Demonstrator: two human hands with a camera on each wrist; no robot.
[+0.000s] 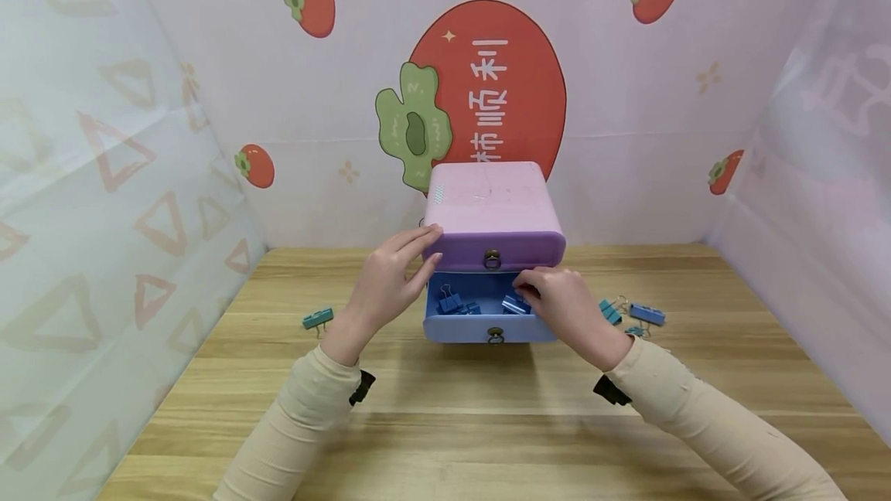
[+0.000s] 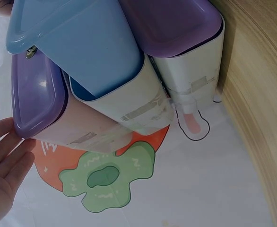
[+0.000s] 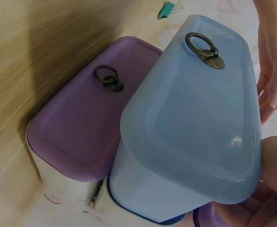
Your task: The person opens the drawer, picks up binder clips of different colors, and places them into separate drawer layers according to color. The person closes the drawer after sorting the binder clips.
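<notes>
Head view, blue metal binder clips [image 1: 451, 303] in light-blue plastic drawer [image 1: 459, 329], left of right hand [image 1: 569, 308], fingers curled, grip unclear, left hand [image 1: 384, 286] straight-fingered, touching purple plastic drawer [image 1: 459, 250]

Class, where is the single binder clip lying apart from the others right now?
In the head view, the teal binder clip lies on the wooden table, just left of the wrist of the left hand and left of the open blue drawer.
</notes>
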